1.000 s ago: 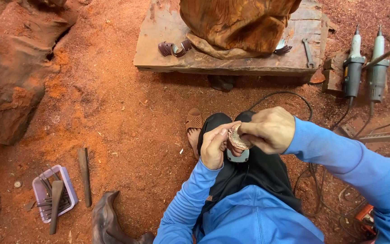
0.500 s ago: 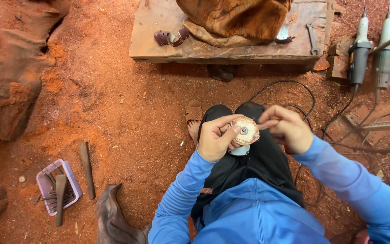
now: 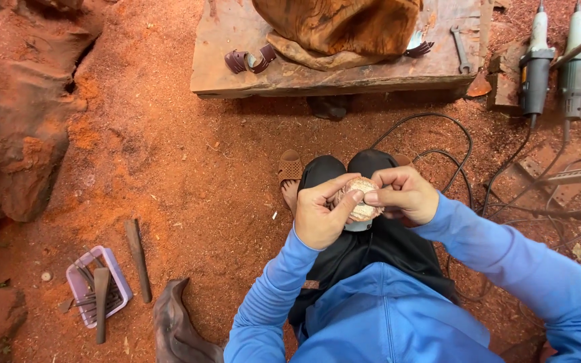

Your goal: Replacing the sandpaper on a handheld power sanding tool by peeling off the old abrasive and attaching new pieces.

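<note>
The low wooden desk (image 3: 250, 67) carries a big carved block of wood (image 3: 337, 27), dark curved pieces (image 3: 250, 60) and a wrench (image 3: 460, 50). On the floor (image 3: 189, 168) (red with sawdust) lie two grinders (image 3: 554, 67), black cables (image 3: 452, 134), a chisel (image 3: 138, 259) and a small basket of tools (image 3: 95, 286).

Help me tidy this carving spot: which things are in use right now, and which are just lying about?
In hand:
- round sanding disc, pinched between left hand and right hand

Lying about:
- two power grinders
- wrench on the wooden slab
- small tray of tools
- chisel on the sawdust
</note>
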